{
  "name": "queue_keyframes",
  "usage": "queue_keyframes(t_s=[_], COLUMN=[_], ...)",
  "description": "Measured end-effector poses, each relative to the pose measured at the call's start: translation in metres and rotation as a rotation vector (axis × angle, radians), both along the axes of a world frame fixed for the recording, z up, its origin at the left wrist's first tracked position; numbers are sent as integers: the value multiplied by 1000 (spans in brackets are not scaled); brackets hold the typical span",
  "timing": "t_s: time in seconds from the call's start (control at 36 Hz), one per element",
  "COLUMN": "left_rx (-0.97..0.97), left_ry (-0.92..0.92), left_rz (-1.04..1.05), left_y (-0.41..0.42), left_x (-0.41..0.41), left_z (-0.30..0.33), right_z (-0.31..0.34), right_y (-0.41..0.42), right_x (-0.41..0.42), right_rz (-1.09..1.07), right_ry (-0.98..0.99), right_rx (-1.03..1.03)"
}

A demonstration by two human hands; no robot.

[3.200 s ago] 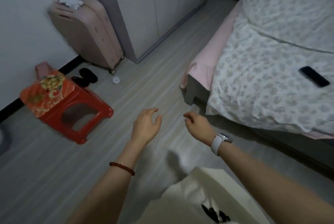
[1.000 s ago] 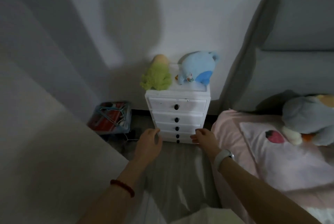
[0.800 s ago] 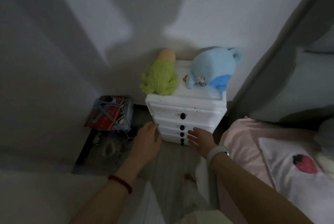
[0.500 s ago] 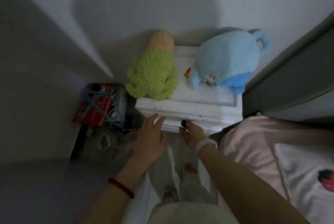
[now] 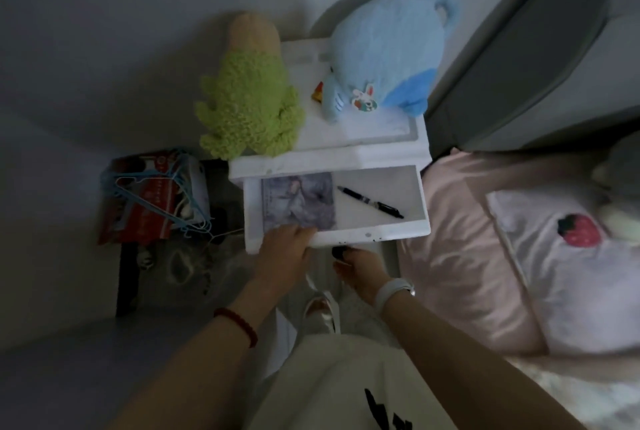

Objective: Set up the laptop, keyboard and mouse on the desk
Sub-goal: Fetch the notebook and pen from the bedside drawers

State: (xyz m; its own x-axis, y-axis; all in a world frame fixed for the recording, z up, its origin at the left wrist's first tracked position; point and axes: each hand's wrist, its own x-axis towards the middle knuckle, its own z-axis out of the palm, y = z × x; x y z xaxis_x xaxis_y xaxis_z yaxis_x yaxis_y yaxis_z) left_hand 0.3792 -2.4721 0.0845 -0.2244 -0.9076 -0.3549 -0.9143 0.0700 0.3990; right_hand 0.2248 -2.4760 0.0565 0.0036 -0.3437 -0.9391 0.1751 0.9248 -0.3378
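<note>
top drawer (image 5: pixel 381 237) open, holding a pen (image 5: pixel 370 202) and picture (image 5: pixel 298 202); right hand (image 5: pixel 360 265) pinches its knob (image 5: pixel 338 251).

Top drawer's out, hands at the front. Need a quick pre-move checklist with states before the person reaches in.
1. Top drawer of the white bedside chest pulled out, contents exposed: ok.
2. Laptop, keyboard or mouse in the drawer: not ok; only a grey picture booklet and a black pen show.
3. Left hand free: not ok; fingers over the drawer's front edge, on the booklet's corner.
4. Right hand grip: at the black drawer knob under the front; cannot tell how firm.
5. Green plush toy and blue plush toy clear of the drawer: ok.
</note>
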Motion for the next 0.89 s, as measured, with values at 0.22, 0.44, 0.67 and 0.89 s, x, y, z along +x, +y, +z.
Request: queue_keyframes(t_s=[0.22,0.44,0.67,0.89], left_rx=[120,-26,126,288], left_ry=[-15,56,-147,-22], left_rz=[-53,-19,366,724], left_y=[45,36,-5,-33], left_x=[-4,-2,-2,-21], left_z=[1,7,-31,-68], right_z=[39,43,-18,-58], right_y=[27,-2,-56,-58], right_x=[-45,-41,-18,-16], right_rz=[508,729,1283,1334], right_ry=[298,553,855,847], right_rx=[-203,-492,-459,-479])
